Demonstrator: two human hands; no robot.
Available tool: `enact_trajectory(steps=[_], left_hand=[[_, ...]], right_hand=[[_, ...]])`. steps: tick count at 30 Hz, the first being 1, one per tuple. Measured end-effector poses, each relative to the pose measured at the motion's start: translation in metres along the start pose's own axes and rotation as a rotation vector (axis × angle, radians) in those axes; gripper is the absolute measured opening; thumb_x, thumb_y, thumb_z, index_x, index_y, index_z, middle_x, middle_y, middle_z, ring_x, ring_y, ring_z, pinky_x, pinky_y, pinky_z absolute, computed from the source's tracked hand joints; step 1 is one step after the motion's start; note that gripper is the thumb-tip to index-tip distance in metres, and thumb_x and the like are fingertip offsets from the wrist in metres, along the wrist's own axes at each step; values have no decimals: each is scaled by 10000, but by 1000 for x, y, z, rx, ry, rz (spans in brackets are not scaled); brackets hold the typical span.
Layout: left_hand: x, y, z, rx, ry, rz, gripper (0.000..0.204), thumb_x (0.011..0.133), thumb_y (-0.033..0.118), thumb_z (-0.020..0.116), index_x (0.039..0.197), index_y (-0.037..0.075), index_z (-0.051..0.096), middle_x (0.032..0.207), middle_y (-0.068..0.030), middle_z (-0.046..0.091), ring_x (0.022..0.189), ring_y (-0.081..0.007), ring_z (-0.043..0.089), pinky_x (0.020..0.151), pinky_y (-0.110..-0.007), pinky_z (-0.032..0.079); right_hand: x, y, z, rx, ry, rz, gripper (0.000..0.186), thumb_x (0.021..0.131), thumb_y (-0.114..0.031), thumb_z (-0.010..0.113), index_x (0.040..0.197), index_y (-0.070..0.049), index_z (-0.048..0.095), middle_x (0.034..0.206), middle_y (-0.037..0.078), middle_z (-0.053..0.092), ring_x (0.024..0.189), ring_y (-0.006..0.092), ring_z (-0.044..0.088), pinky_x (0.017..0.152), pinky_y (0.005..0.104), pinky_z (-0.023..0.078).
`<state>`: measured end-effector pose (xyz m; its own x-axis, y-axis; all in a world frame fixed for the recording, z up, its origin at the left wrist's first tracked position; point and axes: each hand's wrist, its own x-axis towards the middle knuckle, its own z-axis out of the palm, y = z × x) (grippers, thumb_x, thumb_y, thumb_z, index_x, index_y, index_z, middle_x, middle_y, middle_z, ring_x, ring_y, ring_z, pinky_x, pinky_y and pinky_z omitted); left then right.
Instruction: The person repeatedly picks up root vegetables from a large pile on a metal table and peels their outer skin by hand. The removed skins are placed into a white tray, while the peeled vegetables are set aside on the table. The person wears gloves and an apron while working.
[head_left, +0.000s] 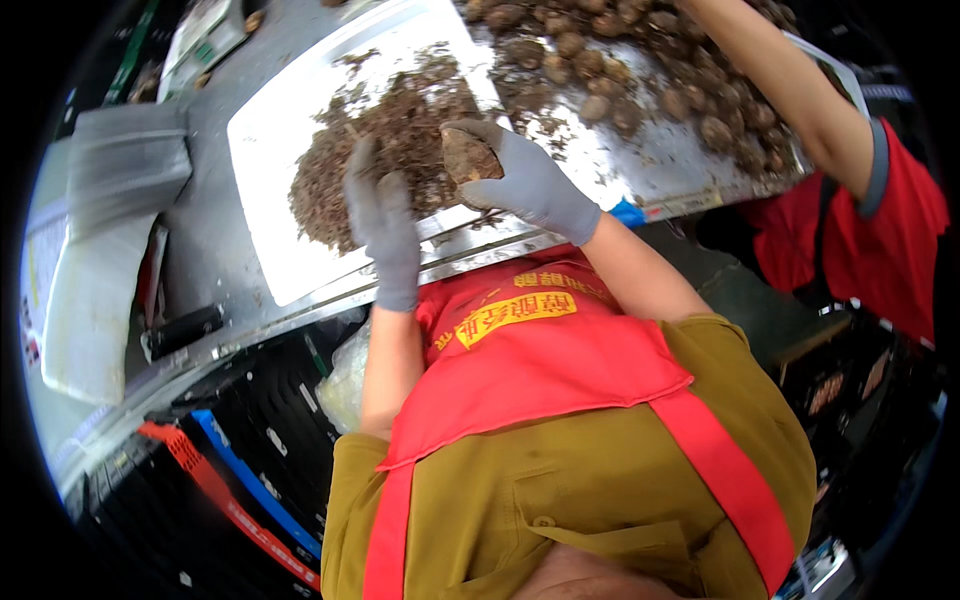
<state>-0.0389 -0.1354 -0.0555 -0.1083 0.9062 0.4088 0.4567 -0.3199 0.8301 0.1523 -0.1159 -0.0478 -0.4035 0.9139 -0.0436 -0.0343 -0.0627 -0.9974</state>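
Observation:
My right hand [535, 185], in a grey glove, holds a brown, rough-skinned tuber [469, 157] between thumb and fingers. To its left my left hand [388, 228], gloved the same way, is raised with its fingers stretched out and slightly apart; it holds nothing. Both hands are over a white tray [268, 215] at the table's near edge. A loose heap of dark brown, fibrous scraps [325, 195] covers much of the tray, behind and around my hands. The tuber's underside is partly hidden by my thumb.
Many round brown tubers [715, 132] lie on the metal table [640, 165] at the right, where a co-worker's bare arm [790, 90] reaches across. Clear plastic containers [125, 165] stand at the left. Black crates [240, 440] are stacked below the table.

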Motion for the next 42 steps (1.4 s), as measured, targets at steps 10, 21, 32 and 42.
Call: enact_trajectory(steps=[10,21,32,42], left_hand=[[-83,-34,-103,356,-290,-280,190,935,62,528,1043,-42,644,998,-163,679,905,-297,639,798,-381,496],[-93,-63,-65,555,-503,115,192,932,161,555,981,9,662,910,-175,650,811,-361,606,719,-440,487],[-94,-80,-62,659,-487,69,254,944,217,549,804,13,608,817,-197,601,740,-396,582,634,-480,455],[-98,-83,-56,677,-425,-6,273,954,251,534,827,32,638,817,-195,632,739,-399,597,643,-482,461]], right_hand=[[-185,68,-104,729,223,466,601,984,-482,472,1322,15,482,1007,153,658,689,178,680,531,243,545],[-208,58,-76,362,445,261,616,802,-138,657,1367,6,459,1078,69,574,816,111,557,645,243,476],[-223,76,-76,445,530,493,528,941,-408,557,1300,-23,520,973,62,627,703,118,630,501,208,477],[-183,190,-58,716,893,371,596,957,-597,446,879,-24,588,650,114,608,504,221,609,376,288,447]])
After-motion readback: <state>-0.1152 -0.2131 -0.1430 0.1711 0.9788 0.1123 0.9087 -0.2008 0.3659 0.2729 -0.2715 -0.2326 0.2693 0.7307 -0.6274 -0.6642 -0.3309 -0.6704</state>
